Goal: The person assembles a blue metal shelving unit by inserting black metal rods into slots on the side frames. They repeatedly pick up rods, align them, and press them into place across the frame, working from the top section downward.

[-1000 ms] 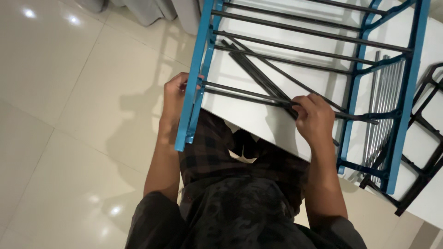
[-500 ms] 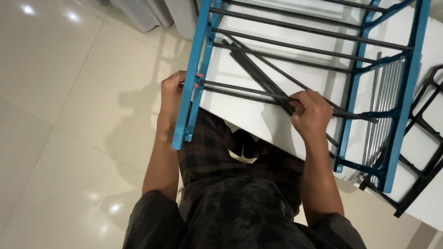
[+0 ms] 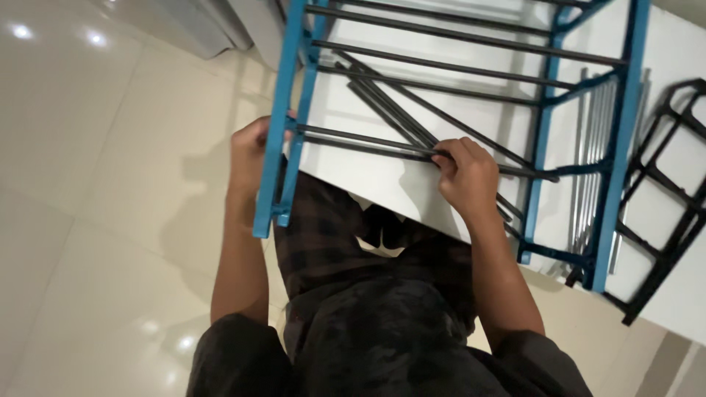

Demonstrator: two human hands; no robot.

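Note:
A blue metal rack frame with dark grey cross rods lies over a white table. My left hand is wrapped around the frame's left blue side rail near its lower end. My right hand is closed on a dark rod that runs across the frame from the left rail. Several loose dark rods lie diagonally on the table under the frame.
A black metal frame piece rests on the table at the right, beside a bundle of thin grey rods. Glossy beige floor tiles spread to the left. A white cabinet stands at the top left.
The hands and frame hold about the same place. My right hand has slid a little to the left along the rod.

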